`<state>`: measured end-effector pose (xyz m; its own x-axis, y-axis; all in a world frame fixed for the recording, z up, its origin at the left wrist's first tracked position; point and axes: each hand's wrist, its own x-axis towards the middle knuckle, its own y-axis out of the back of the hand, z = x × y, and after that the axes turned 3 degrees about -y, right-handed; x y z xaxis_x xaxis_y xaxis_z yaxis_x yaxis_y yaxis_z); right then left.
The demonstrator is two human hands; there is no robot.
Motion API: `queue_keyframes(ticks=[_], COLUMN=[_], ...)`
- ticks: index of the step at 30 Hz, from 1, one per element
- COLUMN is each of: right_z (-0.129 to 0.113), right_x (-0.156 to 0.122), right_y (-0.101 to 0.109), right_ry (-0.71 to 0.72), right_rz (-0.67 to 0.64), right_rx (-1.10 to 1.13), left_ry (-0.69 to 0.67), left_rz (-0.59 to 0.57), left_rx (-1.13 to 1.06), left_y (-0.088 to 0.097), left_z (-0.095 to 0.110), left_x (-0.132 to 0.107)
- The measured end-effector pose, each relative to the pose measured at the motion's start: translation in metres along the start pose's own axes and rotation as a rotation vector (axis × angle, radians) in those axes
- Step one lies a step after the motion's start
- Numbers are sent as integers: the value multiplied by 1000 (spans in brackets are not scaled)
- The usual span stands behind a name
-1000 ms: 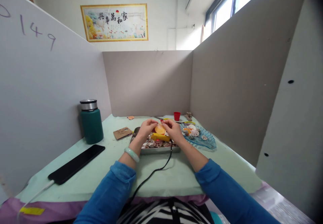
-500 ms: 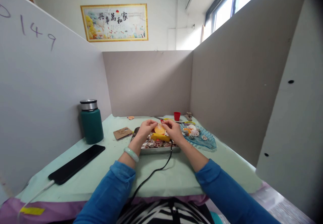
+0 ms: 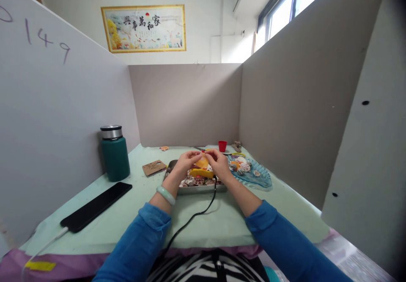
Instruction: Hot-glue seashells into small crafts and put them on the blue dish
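Head view, nearest first: blue sleeves reach forward over the pale green table cover [image 3: 222, 222], and a black cord [image 3: 193, 218] runs from the table's near edge up to a yellow tool [image 3: 201, 173] lying across a metal tray [image 3: 199, 187] filled with small shells. A pale green bangle [image 3: 165, 194] sits on the left wrist. Above the tray, the left hand [image 3: 184, 164] and right hand [image 3: 218, 163] meet around an orange shell [image 3: 201, 161]; the fingertips of both hands are closed on its edges, holding it just clear of the tray. To the right, beside the tray, a blue dish [image 3: 256, 178] carries more shells. On the left lie a black phone [image 3: 97, 205] and a brown card [image 3: 154, 167], with a green flask [image 3: 114, 153] standing upright near the partition. Further back stands a small red cup [image 3: 222, 146], and on the far wall hangs a framed picture [image 3: 144, 28]
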<state>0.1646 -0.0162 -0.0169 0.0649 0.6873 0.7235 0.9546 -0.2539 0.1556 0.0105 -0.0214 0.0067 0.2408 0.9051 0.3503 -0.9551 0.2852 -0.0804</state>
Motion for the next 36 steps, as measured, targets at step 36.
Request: queue_keyframes(ticks=[36], right_z=[4], right_x=[-6], right_y=[-1], right_ry=[-88], right_rz=[-409], right_rx=[-688], left_ry=[-8], left_rz=[331], left_rx=[171], left_y=[18], left_z=[-13], left_x=[0])
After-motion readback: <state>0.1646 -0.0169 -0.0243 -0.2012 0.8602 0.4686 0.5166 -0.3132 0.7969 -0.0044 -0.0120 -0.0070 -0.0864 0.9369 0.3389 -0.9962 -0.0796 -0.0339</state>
